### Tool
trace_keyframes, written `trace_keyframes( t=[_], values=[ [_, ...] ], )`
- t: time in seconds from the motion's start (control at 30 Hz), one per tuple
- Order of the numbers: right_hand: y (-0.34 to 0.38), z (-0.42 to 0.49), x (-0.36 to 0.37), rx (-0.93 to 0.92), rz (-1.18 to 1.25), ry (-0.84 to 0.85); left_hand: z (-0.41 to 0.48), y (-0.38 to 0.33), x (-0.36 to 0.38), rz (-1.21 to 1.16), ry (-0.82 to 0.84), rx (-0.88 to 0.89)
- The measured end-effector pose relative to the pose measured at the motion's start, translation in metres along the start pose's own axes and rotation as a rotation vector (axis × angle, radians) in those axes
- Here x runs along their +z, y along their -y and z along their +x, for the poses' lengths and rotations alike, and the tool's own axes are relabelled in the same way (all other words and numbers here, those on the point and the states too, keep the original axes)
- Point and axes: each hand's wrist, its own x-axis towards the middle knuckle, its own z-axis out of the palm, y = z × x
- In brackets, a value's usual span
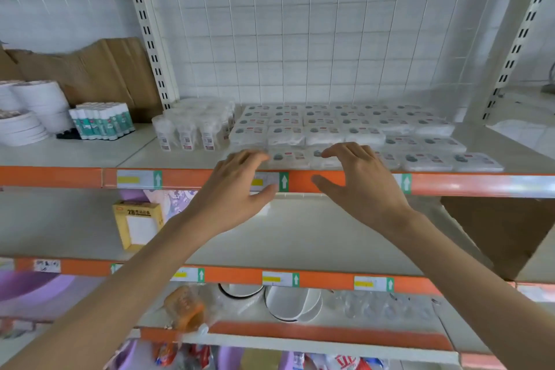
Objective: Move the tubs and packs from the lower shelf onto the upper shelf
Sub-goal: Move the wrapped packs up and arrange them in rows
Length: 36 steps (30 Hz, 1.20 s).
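Note:
Several flat white packs [345, 129] lie in rows on the upper shelf [186, 159], with a cluster of clear tubs [192, 129] to their left. My left hand [237, 183] and my right hand [363, 180] hover at the shelf's orange front edge, fingers spread and relaxed, holding nothing. Their fingertips reach the front row of packs [295, 156]; I cannot tell whether they touch. The lower shelf [300, 237] below my hands shows bare white board where it is visible.
A yellow box [136, 224] stands at the left of the lower shelf. Tape rolls [33, 111] and glue sticks [102, 120] sit on the neighbouring upper shelf at left. White bowls [288, 300] and an orange bag [184, 308] lie on the shelf beneath.

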Motion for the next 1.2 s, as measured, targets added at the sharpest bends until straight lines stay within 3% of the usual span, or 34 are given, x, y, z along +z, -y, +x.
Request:
trace_keyframes(
  t=[0.2, 0.53, 0.87, 1.03, 1.2],
  values=[
    [0.044, -0.046, 0.03, 0.001, 0.02, 0.012, -0.063, 0.026, 0.0, -0.07, -0.016, -0.009],
    [0.057, -0.057, 0.114, 0.089, -0.029, 0.312, -0.113, 0.094, 0.057, -0.031, 0.194, -0.2],
    [0.011, -0.004, 0.258, 0.079, -0.102, 0.495, -0.091, 0.182, 0.161, 0.151, 0.276, -0.305],
    [-0.001, 0.037, 0.324, 0.018, -0.16, 0.504, -0.054, 0.226, 0.193, 0.302, 0.234, -0.241],
    [-0.007, 0.078, 0.374, -0.008, -0.216, 0.463, -0.016, 0.263, 0.216, 0.473, 0.429, -0.16]
  ],
)
